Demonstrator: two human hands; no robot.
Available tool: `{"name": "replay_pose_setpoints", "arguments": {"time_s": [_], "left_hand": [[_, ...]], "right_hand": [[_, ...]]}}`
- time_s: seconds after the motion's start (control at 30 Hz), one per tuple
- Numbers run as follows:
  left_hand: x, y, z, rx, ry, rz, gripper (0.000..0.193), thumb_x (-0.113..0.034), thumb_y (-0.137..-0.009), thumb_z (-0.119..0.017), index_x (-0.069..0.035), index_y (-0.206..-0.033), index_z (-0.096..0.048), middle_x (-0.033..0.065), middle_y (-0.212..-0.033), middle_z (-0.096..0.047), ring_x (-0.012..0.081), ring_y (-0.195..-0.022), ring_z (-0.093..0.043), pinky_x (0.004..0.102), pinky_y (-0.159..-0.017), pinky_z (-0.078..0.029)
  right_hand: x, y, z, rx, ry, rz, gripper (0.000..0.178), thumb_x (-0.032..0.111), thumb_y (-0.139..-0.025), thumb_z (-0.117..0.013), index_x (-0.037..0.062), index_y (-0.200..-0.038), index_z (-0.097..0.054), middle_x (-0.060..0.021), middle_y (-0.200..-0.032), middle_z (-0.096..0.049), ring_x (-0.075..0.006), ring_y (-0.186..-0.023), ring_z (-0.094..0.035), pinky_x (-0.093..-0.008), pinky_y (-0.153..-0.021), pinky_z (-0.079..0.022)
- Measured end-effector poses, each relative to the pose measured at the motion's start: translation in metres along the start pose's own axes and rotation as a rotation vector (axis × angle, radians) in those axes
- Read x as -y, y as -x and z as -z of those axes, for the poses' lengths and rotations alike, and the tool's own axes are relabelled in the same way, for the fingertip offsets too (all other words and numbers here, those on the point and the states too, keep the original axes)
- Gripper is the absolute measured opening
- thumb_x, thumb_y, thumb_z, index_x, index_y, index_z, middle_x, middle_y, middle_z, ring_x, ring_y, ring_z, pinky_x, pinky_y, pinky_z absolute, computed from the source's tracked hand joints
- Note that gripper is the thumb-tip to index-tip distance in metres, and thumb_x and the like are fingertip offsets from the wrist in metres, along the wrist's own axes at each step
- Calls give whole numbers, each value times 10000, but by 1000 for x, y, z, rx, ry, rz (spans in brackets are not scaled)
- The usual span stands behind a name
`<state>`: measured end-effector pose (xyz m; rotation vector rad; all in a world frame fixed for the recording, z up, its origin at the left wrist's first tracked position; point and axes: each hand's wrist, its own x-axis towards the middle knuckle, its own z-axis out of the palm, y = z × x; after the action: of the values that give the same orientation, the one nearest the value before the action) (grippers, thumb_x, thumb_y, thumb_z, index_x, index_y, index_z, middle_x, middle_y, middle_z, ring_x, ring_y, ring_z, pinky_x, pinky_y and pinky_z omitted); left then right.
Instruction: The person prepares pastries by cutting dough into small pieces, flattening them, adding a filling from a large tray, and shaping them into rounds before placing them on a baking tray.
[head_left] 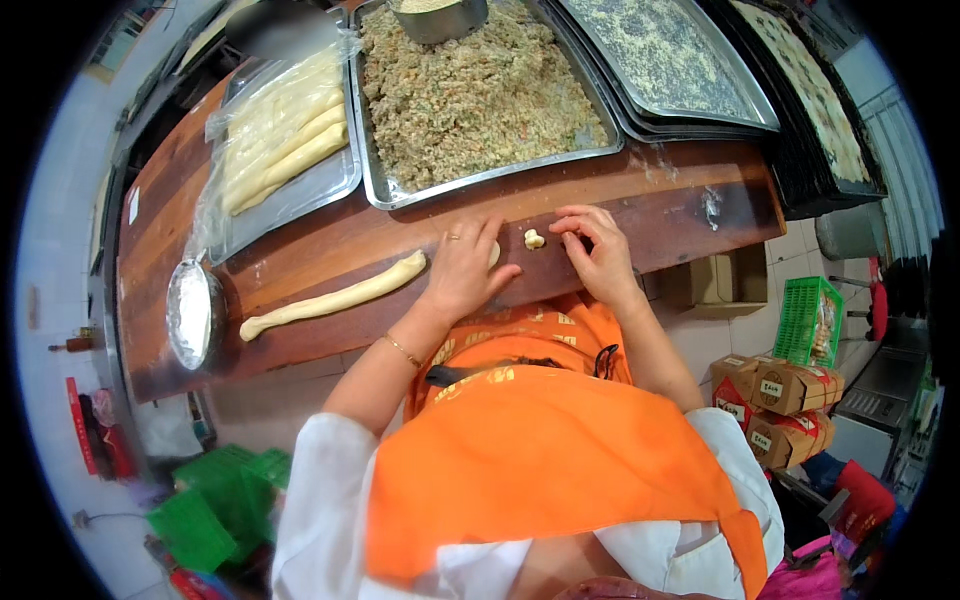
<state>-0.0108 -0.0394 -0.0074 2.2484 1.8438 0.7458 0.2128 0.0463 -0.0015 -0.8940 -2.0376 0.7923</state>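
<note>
Portioning dough at a wooden worktop (330,245), a person presses the left hand (462,268) flat on the right end of a long dough rope (335,298), fingers spread over a piece half hidden beneath them. The right hand (598,252), fingers curled together and holding nothing, rests just right of a small torn dough piece (534,239). Beyond, a steel tray of crumbly filling (480,95) waits. Judging by the scene, pinching off portions is under way; the next pull calls for a steady grip on the rope's end.
</note>
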Motion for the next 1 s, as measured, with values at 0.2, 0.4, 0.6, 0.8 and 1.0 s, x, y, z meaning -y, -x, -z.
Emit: {"name": "replay_pose_setpoints", "arguments": {"time_s": [0.2, 0.4, 0.6, 0.8, 1.0], "left_hand": [[20, -12, -13, -175, 385, 325, 355, -261, -880, -751, 0, -1094, -643, 144, -1005, -694, 299, -927, -675, 420, -852, -532], [0, -41, 4, -78, 1986, 711, 500, -486, -1086, -322, -61, -1252, -526, 113, -1217, -626, 248, -1114, -633, 412, -949, -539], [-27, -64, 15, -65, 1845, 713, 563, -474, -1095, -292, -24, -1371, -487, 132, -1353, -570, 238, -1195, -595, 399, -1006, -475], [-20, -42, 30, -167, 1571, 575, 540, -422, -1101, -317, 18, -1349, -508, 153, -1297, -619, 241, -1181, -605, 374, -990, -474], [0, -6, 38, -242, 1540, 646, 506, -413, -1099, -339, 6, -1285, -553, 128, -1156, -654, 240, -1100, -629, 367, -942, -490]], "right_hand": [[14, -14, -16, 104, -103, -51, 230, 58, -835, -681, 53, -1064, -678, -127, -1066, -674, -338, -1031, -619, -413, -896, -503], [56, -51, -22, 218, 122, 243, 598, 210, -737, -805, 81, -1283, -599, -105, -1187, -600, -335, -1151, -523, -461, -991, -427], [29, -89, 11, 125, 91, 239, 536, 223, -748, -806, 80, -1234, -633, -133, -1139, -634, -337, -1080, -584, -439, -956, -462], [-27, -173, 117, -183, 228, -22, 481, 257, -783, -774, 69, -1211, -658, -171, -1161, -671, -354, -1094, -628, -418, -977, -489], [-86, -205, 147, 109, 476, -244, 475, 268, -759, -792, 60, -1173, -685, -207, -1165, -682, -362, -1114, -635, -404, -980, -497]]}}
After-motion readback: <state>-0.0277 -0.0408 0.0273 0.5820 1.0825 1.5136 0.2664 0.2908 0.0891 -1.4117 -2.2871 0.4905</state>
